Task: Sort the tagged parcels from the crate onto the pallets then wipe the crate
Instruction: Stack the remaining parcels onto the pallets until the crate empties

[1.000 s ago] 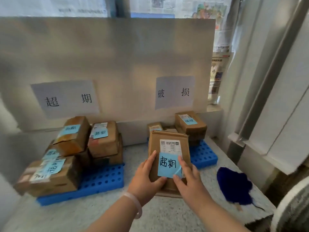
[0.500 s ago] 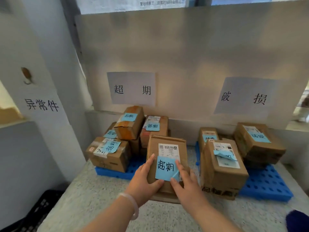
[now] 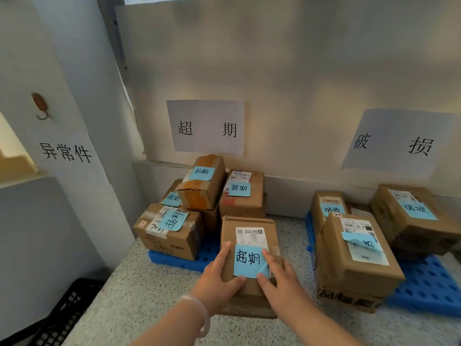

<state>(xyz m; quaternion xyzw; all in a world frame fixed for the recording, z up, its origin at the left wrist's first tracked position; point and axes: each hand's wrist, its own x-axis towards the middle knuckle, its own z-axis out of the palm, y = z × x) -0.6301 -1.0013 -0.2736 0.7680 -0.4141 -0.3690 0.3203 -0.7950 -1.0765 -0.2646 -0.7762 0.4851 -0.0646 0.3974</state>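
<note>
head view, nearest first: both hands grip one parcel (image 3: 230, 236) by its near end. the left hand (image 3: 217, 280) presses its thumb just under the blue tag (image 3: 249, 260) and lays its forefinger straight up the lid. the right hand (image 3: 282, 283) mirrors it. the other fingers are out of sight. the parcel is low over the speckled counter (image 3: 139, 295), just in front of the left pallet (image 3: 184, 263). stacked boxes (image 3: 169, 236) with blue tags stand on that pallet. behind them a paper sign (image 3: 207, 127) is on the wall.
</note>
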